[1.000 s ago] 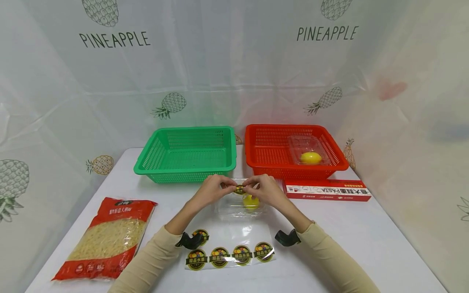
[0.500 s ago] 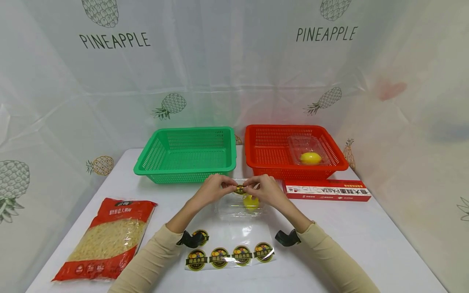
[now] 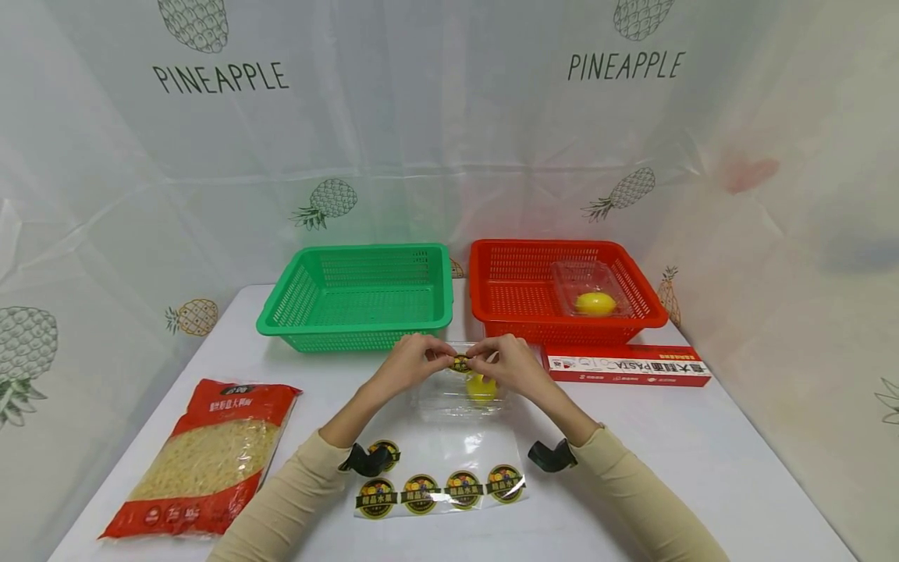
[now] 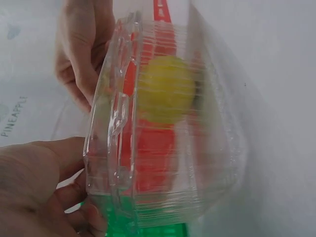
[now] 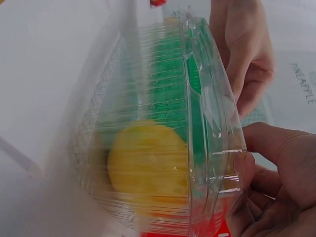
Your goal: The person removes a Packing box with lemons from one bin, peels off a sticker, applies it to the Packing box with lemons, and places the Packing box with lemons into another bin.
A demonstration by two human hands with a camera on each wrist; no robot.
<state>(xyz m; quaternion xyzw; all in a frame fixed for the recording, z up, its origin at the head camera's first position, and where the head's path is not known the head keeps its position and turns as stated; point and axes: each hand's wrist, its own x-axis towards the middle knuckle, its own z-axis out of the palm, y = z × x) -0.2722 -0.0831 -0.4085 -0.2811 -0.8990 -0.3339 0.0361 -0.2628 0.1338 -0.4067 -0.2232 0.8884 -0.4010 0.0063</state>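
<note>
A clear plastic clamshell box (image 3: 449, 402) stands on the table in front of the baskets, with a yellow lemon (image 3: 481, 389) inside. Over its lid is a round black-and-gold sticker (image 3: 460, 364) with fruit printed on it. My left hand (image 3: 410, 365) pinches the sticker's left edge between thumb and forefinger. From the other side, my right hand (image 3: 511, 364) pinches the right edge. Both wrist views show the fingertips right at the lid, with the lemon (image 5: 148, 163) seen through the ribbed wall. Parts of the sticker are hidden under the fingers.
A sheet of matching stickers (image 3: 441, 495) lies nearer. Behind stand a green basket (image 3: 354, 328) and a red basket (image 3: 562, 328), the red one holding another clear box (image 3: 583, 273) with a lemon. A pasta box (image 3: 628, 367) lies right, a pasta bag (image 3: 204, 460) left.
</note>
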